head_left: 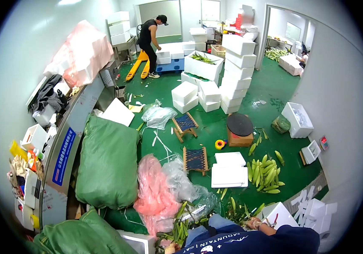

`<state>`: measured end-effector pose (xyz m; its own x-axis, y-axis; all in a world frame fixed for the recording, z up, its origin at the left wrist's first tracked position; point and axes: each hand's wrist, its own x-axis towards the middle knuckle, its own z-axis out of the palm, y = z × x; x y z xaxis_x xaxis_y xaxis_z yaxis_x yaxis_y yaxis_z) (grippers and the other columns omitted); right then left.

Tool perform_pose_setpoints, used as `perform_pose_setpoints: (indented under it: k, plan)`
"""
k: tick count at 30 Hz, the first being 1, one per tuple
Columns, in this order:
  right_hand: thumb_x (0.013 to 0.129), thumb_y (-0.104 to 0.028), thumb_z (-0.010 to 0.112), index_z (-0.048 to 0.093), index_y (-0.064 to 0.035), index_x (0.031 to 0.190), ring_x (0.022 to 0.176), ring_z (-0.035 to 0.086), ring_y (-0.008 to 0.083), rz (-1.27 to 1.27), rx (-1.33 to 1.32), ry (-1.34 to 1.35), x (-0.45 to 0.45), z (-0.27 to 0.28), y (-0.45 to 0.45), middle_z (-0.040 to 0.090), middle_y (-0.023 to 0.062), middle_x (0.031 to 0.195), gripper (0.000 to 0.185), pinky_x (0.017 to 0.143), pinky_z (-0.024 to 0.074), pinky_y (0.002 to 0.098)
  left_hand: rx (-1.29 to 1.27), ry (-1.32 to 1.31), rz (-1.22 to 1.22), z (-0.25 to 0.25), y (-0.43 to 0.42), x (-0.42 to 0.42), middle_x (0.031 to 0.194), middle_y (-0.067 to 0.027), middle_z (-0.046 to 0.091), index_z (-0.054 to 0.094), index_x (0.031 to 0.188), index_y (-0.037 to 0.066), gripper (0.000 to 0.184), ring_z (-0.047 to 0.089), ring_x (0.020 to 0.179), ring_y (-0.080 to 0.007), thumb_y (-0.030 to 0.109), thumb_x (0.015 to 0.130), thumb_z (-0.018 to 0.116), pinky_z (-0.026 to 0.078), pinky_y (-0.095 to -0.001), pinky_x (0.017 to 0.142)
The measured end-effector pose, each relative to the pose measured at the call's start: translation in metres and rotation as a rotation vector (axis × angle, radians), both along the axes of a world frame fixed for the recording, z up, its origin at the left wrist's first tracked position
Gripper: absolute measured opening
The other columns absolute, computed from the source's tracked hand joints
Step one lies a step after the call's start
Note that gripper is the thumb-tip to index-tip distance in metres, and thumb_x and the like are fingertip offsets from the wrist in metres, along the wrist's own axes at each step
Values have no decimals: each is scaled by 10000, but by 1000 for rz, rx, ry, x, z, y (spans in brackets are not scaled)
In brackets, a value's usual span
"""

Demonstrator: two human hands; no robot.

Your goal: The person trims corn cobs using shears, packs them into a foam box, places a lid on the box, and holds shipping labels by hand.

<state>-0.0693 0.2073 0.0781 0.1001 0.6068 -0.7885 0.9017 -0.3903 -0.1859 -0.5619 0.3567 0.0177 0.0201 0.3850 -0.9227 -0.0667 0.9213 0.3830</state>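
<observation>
At the bottom edge my left hand shows only in part, low beside green corn husks; its fingers and anything in them cannot be made out. My right hand is closed over the leafy husks to the right of my jeans, and what it holds is too small to name. Close by on its right is a white foam box with a red-handled tool on it. Ahead of this hand, a heap of green corn ears lies on the floor.
White foam lids, two folding stools and pink plastic lie ahead. A large green sack stands left. Farther back are tall foam box stacks and a person beside a yellow pallet jack.
</observation>
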Motion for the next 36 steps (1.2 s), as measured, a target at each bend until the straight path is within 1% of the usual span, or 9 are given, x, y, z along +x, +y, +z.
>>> perform_pose_setpoints:
  k: [7, 19, 20, 22, 26, 29, 31, 33, 36]
  plan:
    - [846, -326, 458, 596, -189, 1128, 990, 592, 371, 127, 69, -9, -15, 45, -3, 596, 203, 1093, 343, 781, 498, 442, 10, 28, -74, 9, 11, 2, 837, -97, 562, 583, 933, 131, 219, 545, 741, -225, 313, 815, 557, 419, -354, 624]
    - [872, -389, 463, 596, -142, 1086, 748, 640, 304, 291, 268, -93, 17, -74, -50, 649, 144, 874, 354, 647, 516, 360, 56, 73, -159, 21, 6, 11, 1033, -160, 547, 572, 1055, 176, 320, 537, 915, -273, 379, 808, 563, 430, -424, 741]
    - [858, -404, 479, 599, -127, 1082, 730, 646, 278, -116, 106, 42, 11, -45, -37, 657, 140, 850, 375, 638, 518, 350, 83, 102, -202, 20, 3, 10, 1049, -165, 545, 572, 1065, 180, 329, 537, 930, -277, 384, 807, 563, 431, -430, 750]
    - [845, -418, 496, 601, -113, 1077, 713, 652, 252, -519, -67, 179, 0, 23, -15, 666, 136, 826, 397, 630, 520, 340, 300, 285, -539, 18, -4, 4, 1082, -176, 543, 570, 1085, 188, 348, 536, 959, -285, 395, 806, 564, 432, -442, 770]
    - [859, -419, 476, 597, -52, 1050, 875, 630, 249, 253, 145, -76, -2, 43, -11, 631, 164, 990, 432, 728, 509, 364, 701, 697, -1189, 6, -15, -8, 1148, -197, 538, 566, 1125, 203, 387, 533, 1017, -301, 417, 803, 566, 436, -466, 809]
    - [881, -443, 394, 609, -174, 1073, 998, 576, 323, -52, 56, 26, 2, -25, -23, 576, 199, 1106, 394, 809, 474, 408, -24, 119, -97, 30, -13, 6, 811, -125, 672, 654, 936, 18, 250, 647, 765, -188, 223, 804, 599, 498, -297, 702]
    - [879, -462, 367, 615, -188, 1063, 1008, 565, 344, 97, 82, -33, 0, -32, -33, 578, 194, 1110, 413, 819, 466, 408, 177, 264, -487, 47, -20, 4, 866, -139, 677, 650, 1000, 7, 277, 654, 855, -186, 184, 790, 616, 496, -293, 757]
    - [869, -453, 391, 622, -182, 1048, 1003, 566, 348, 94, 74, -43, -12, 10, -21, 580, 193, 1104, 398, 822, 464, 409, -95, 21, -76, 27, -24, 4, 614, -37, 581, 578, 742, 88, 178, 515, 502, -137, 243, 814, 530, 358, -262, 450]
    - [867, -379, 442, 623, -167, 1021, 939, 587, 327, -250, 133, 57, -21, 14, -24, 595, 164, 1065, 318, 741, 480, 396, -13, 56, -148, 31, -31, 0, 627, -46, 598, 600, 749, 74, 172, 542, 518, -147, 227, 801, 542, 390, -267, 463]
